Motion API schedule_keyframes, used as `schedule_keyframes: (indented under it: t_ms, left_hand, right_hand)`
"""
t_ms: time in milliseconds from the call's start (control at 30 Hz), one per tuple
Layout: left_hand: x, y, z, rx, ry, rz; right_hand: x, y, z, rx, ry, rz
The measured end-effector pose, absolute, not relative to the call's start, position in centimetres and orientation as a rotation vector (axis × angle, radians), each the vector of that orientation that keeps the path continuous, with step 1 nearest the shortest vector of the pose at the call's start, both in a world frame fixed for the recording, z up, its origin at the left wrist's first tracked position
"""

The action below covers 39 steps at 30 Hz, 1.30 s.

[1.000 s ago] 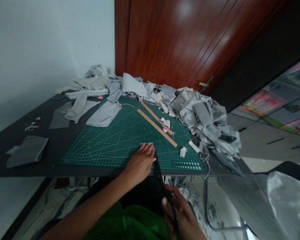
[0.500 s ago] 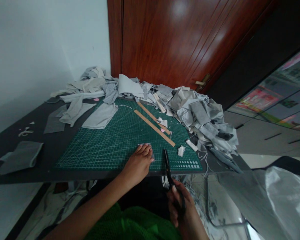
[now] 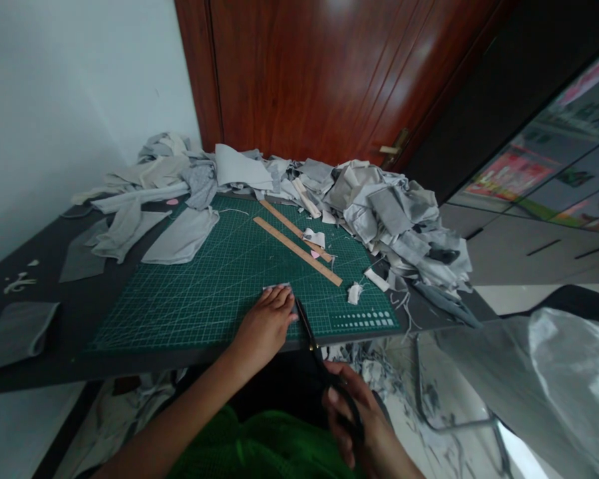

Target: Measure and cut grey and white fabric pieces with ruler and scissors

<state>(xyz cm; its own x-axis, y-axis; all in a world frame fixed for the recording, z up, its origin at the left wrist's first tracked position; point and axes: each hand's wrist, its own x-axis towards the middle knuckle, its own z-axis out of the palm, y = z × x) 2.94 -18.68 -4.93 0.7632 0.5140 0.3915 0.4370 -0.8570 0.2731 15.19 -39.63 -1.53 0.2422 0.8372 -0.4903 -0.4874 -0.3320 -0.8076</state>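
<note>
My left hand (image 3: 264, 324) lies flat near the front edge of the green cutting mat (image 3: 180, 313), pressing down a small grey piece of fabric (image 3: 268, 289). Most of that piece is hidden under the palm and fingers. In my right hand (image 3: 367, 416) is a pair of black scissors (image 3: 307, 327), its handles gripped just in front of the table edge. The blades point forward over the mat and look closed, with the tips close beside the right side of the fabric and my left fingers.
Two wooden rulers (image 3: 299, 251) lie slanted on the mat, with small scraps (image 3: 354, 293) nearby. A large heap of grey and white cloth (image 3: 379, 206) lines the back and right. Folded grey fabric (image 3: 20, 332) rests at left. A clear plastic bag (image 3: 569, 379) hangs at right.
The scissors have swung left, bringing their tips from open mat to beside the fabric. My left hand still holds the piece down. The whole view has shifted slightly.
</note>
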Motion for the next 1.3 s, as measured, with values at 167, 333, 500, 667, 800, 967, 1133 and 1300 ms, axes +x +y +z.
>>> schedule_keyframes:
  t_ms: [167,333,500,667,800,967,1133,1300]
  left_hand:
    - [3.0,-18.7,-4.6,2.817,0.791,0.649]
    - [3.3,-18.9,-4.5,2.812,0.845,0.662]
    - [3.2,-19.3,-4.4,2.839,0.823,0.639]
    - [2.4,-20.0,-4.0,2.902,0.759,0.611]
    - [2.2,-20.5,-3.7,2.944,0.759,0.583]
    - [2.2,-20.8,-4.0,2.936,0.815,0.61]
    - [2.1,-20.9,-4.2,2.928,0.815,0.591]
    - [2.0,-21.0,-4.0,2.911,0.817,0.514]
  right_hand:
    - [17.3,-39.8,-1.6,-1.377,-0.256,1.257]
    - [19.3,-40.3,-2.3,-1.495,-0.251,0.868]
    - [21.7,-40.7,-3.4,-1.611,-0.493,0.826]
    - [27.1,-37.6,-3.1,-1.864,-0.928,0.613]
    - [31.9,-32.8,-1.6,-2.171,-1.217,0.326]
    - [35.1,-28.2,-0.6,-2.419,-1.397,0.07]
    - [35.4,-27.3,-0.8,-2.499,-1.433,0.061]
    - [31.4,-27.0,0.9,-2.572,-1.62,-0.084]
